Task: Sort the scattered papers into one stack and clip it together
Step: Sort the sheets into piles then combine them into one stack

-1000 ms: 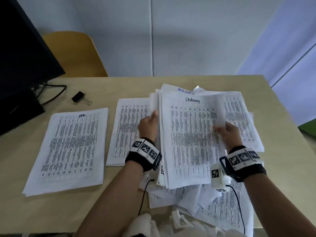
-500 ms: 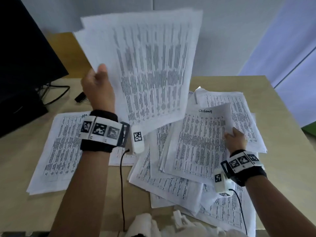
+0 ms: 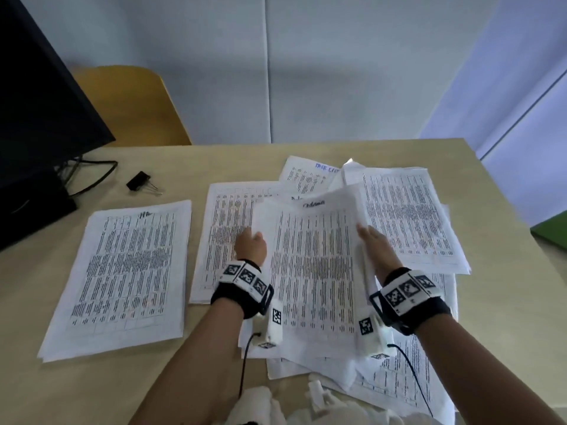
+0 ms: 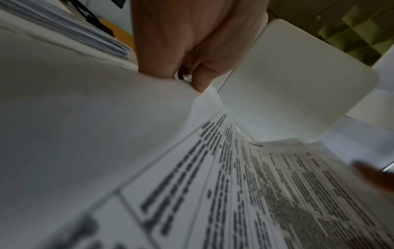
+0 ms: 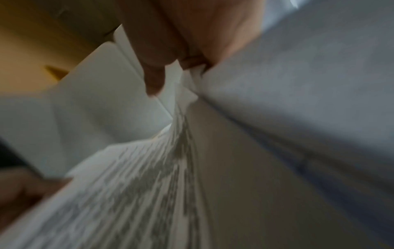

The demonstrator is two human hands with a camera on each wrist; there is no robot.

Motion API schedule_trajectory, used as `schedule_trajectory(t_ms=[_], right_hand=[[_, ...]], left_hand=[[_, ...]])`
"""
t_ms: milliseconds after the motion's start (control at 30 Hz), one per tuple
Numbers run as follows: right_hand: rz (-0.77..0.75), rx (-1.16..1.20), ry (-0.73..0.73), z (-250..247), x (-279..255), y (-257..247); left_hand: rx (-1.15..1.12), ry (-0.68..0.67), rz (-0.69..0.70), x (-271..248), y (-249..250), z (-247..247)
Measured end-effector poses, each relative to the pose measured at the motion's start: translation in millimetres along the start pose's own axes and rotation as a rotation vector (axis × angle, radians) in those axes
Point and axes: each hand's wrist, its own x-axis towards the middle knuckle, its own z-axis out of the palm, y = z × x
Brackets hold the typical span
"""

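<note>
A bundle of printed sheets (image 3: 313, 271), with handwriting at its top, is raised slightly over the scattered papers (image 3: 408, 219). My left hand (image 3: 251, 240) grips its left edge and my right hand (image 3: 368, 237) grips its right edge. In the left wrist view the fingers (image 4: 198, 80) pinch the paper edge (image 4: 127, 118). The blurred right wrist view shows fingers (image 5: 153, 80) curled on the sheets (image 5: 138, 185). One tidy stack (image 3: 122, 271) lies at the left and another (image 3: 224, 222) in the middle. A black binder clip (image 3: 139, 180) sits on the table behind them.
A dark monitor (image 3: 36, 102) with its cable (image 3: 92, 176) stands at the back left, with a yellow chair (image 3: 129, 105) behind the wooden table (image 3: 214, 157). More loose sheets (image 3: 399, 378) lie near the front edge. White cloth (image 3: 260, 406) shows at the bottom.
My left hand, which held a bundle high in the air, has come down without it and now grips the left edge of the sheets that my right hand holds.
</note>
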Motion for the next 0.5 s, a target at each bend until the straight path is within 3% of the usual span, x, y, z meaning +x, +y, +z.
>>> schedule_trajectory(t_ms=[67, 167, 233, 300, 367, 500], right_hand=[[-0.061, -0.297, -0.035, 12, -2, 5], [-0.055, -0.736, 0.06, 29, -1, 12], [-0.004, -0.801, 0.116, 36, -2, 14], [0.008, -0.702, 0.113, 40, 0, 14], [-0.099, -0.648, 0.106, 43, 0, 16], [-0.547, -0.728, 0.048, 52, -17, 13]], left_hand=[[-0.014, 0.009, -0.002, -2, -4, 4], [-0.012, 0.008, 0.003, -7, -4, 3], [0.029, -0.008, 0.015, -10, -7, 3], [0.067, -0.024, 0.03, -13, -10, 4], [0.071, -0.033, 0.038, -15, -12, 3], [0.051, -0.024, 0.04, -17, -11, 2]])
